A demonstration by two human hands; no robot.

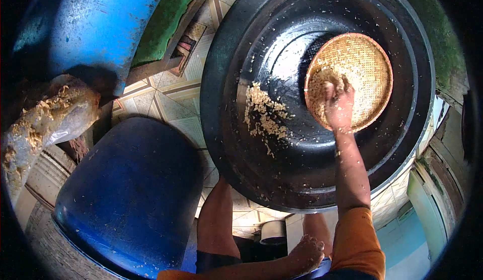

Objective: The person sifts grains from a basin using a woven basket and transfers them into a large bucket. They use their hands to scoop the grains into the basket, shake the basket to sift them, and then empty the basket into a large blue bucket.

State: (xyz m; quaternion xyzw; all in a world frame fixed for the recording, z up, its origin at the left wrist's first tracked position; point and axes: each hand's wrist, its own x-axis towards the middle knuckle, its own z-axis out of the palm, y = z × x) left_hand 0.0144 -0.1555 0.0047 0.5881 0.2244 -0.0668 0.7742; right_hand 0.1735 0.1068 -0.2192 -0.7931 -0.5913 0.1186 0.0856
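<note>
I couldn't tell how open or full the right hand's grip (340, 101) was in the basket (376, 73), where brisk stirring risked spilling flakes (320, 77) over its rim.

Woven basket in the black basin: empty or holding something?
Holding something: pale pieces lie in the woven basket, around the right hand.

Right hand (341, 106): fingers blurred in woven tray (376, 86). Left hand (306, 253): palm hidden. Black tub (217, 93) and far-left blue drum (98, 23): far edges cropped. Pale flakes (260, 102): too small to identify.
</note>
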